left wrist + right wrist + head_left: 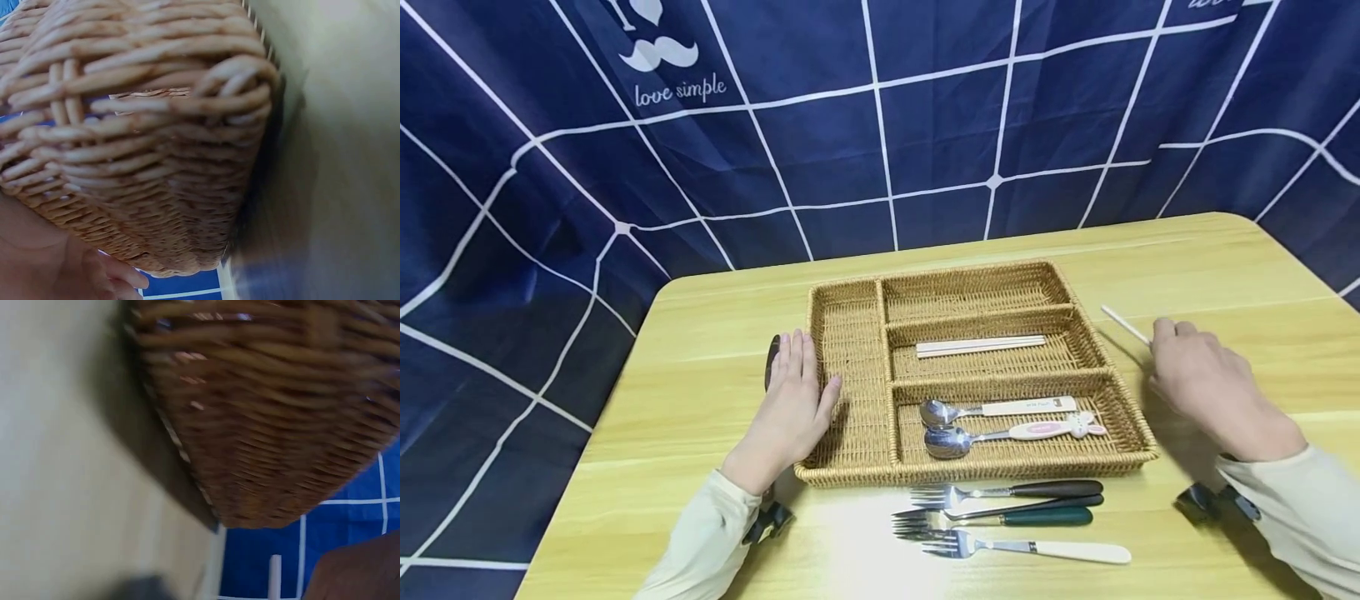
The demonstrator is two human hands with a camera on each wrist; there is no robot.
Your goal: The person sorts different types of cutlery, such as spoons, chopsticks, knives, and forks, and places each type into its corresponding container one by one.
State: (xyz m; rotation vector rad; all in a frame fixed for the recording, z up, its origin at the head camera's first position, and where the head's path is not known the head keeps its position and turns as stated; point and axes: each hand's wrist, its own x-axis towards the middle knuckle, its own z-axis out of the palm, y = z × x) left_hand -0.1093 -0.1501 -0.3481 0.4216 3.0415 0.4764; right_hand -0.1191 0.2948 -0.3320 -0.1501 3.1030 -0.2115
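Gripping one white stick point(1126, 325), our right hand point(1206, 385) is at the right of the frame, fingers closed about the stick's near end; the far end points to the upper left, near the right side of the wicker basket point(977, 469) and apart from it. Our left hand point(793, 404), at centre left, has its fingers straight and held together along the basket's left wall, the thumb reaching over the rim.

Largest of all, we see dark blue cloth point(940, 125) with white lines across the top of the frame. Below it spreads a pale wooden table point(722, 333). On it, mid-frame, the basket has one long compartment at its left and three smaller ones at its right. Our pale sleeves point(703, 533) enter from the lower corners.

Just below the basket, at lower centre, lie a white-handled fork point(1037, 547), a green-handled fork point(1022, 518) and a black-handled fork point(1022, 491); a second black handle point(1060, 502) lies between the last two. We find two spoons point(1000, 433) side by side in the bottom right compartment, and white chopsticks point(981, 346) in the middle right one. One dark object point(771, 362) shows partly behind our left fingers.
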